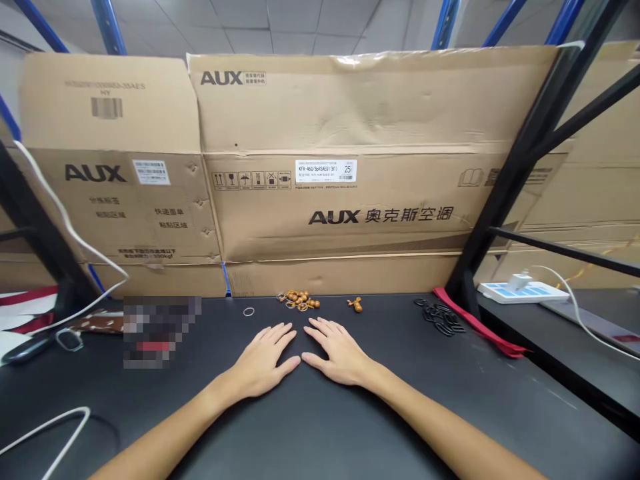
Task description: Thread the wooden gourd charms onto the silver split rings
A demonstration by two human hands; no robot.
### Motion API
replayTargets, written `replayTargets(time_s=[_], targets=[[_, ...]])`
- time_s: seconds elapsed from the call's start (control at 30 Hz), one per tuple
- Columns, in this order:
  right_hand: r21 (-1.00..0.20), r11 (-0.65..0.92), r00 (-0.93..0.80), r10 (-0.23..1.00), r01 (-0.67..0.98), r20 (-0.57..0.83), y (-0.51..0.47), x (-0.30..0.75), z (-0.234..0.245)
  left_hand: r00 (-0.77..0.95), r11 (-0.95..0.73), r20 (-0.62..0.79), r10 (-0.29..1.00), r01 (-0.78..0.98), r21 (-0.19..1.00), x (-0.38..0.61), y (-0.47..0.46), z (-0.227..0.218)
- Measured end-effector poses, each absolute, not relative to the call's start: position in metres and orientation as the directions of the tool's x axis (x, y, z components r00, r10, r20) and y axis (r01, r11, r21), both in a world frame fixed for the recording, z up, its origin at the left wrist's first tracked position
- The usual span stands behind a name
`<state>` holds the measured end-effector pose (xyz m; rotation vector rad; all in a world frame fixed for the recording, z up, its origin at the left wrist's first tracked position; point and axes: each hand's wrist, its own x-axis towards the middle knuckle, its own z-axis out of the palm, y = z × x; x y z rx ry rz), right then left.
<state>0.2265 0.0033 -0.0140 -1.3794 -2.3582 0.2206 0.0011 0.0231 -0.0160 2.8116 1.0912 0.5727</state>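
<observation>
My left hand (263, 357) and my right hand (335, 352) lie flat and palm down on the black tabletop (320, 413), thumbs nearly meeting and holding nothing. Just beyond my fingertips sits a cluster of wooden beads with metal rings (299, 300). A thin metal ring (249, 311) lies ahead of my left hand. Ahead of my right hand is a small wooden gourd-shaped piece (355, 305). Farther right lies a heap of black loops (439, 318).
Large AUX cardboard boxes (350, 167) stand along the table's far edge. A red ribbon (475, 321) runs over the right side, near a white power strip (523, 291) and a black shelf post (500, 180). A pixelated patch (160, 331) covers part of the left tabletop, beside eyeglasses (69, 340) and a white cable (50, 427).
</observation>
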Motion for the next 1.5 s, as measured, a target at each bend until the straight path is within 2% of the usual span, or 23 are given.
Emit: replayTargets(time_s=[0.13, 0.63, 0.9, 1.07, 1.13, 1.23, 1.3, 1.37, 1.43, 1.5], targets=[[-0.353, 0.485, -0.451, 0.874, 0.800, 0.179, 0.007, 0.232, -0.015, 0.677, -0.726, 0.263, 0.687, 0.657, 0.205, -0.001, 0.026, -0.019], [-0.352, 0.490, -0.451, 0.872, 0.797, 0.193, 0.007, 0.231, -0.017, 0.674, -0.733, 0.293, 0.678, 0.650, 0.202, 0.000, 0.025, -0.019], [-0.352, 0.491, -0.452, 0.871, 0.797, 0.192, 0.006, 0.232, -0.017, 0.677, -0.722, 0.256, 0.690, 0.668, 0.178, 0.001, 0.025, -0.016], [-0.316, 0.481, -0.435, 0.876, 0.818, 0.209, 0.009, 0.233, -0.018, 0.682, -0.728, 0.258, 0.684, 0.659, 0.188, -0.003, 0.027, -0.017], [-0.275, 0.431, -0.375, 0.897, 0.860, 0.234, 0.015, 0.237, -0.021, 0.679, -0.726, 0.263, 0.685, 0.664, 0.176, -0.006, 0.031, -0.017], [-0.190, 0.263, -0.198, 0.932, 0.946, 0.305, 0.028, 0.251, -0.025, 0.619, -0.663, 0.254, 0.743, 0.733, 0.150, -0.011, 0.040, -0.018], [-0.163, 0.096, -0.034, 0.937, 0.982, 0.347, 0.038, 0.262, -0.027, 0.503, -0.544, 0.253, 0.827, 0.828, 0.132, -0.015, 0.048, -0.020], [-0.155, -0.002, 0.056, 0.938, 0.988, 0.343, 0.044, 0.271, -0.027, 0.344, -0.382, 0.248, 0.906, 0.915, 0.126, -0.019, 0.055, -0.021], [-0.166, -0.016, 0.070, 0.942, 0.986, 0.328, 0.046, 0.274, -0.026, 0.237, -0.273, 0.235, 0.943, 0.953, 0.135, -0.022, 0.060, -0.022], [-0.171, 0.047, 0.015, 0.940, 0.984, 0.342, 0.043, 0.271, -0.024, 0.256, -0.298, 0.246, 0.935, 0.942, 0.153, -0.024, 0.061, -0.022]])
